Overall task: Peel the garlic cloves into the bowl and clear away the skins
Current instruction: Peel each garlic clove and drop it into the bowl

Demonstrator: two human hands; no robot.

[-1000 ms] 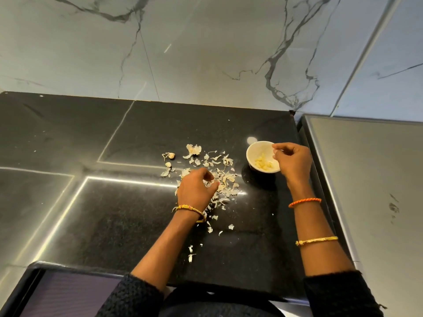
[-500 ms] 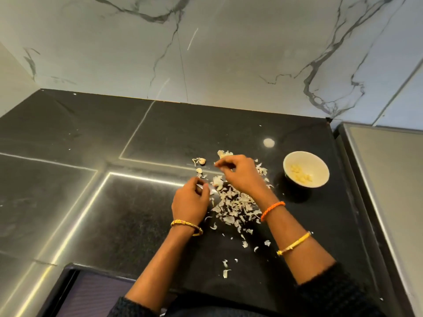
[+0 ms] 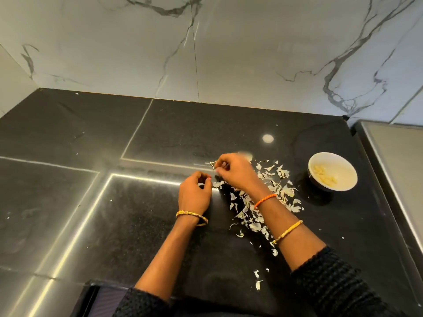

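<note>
papery garlic skins [image 3: 263, 200] beside round bowl [image 3: 332, 171]

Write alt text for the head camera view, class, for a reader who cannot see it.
Two hands work close together over a black countertop: the right hand pinches a small piece at the edge of a pile of garlic skins, the left hand curled beside it. A white bowl holding peeled cloves stands to the right.

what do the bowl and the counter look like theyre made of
Bowl: probably glazed ceramic, cream-white inside, smooth with a soft sheen. Counter: looks like polished black stone, maybe granite; fine speckle and mirror-like reflections of light strips.
</note>
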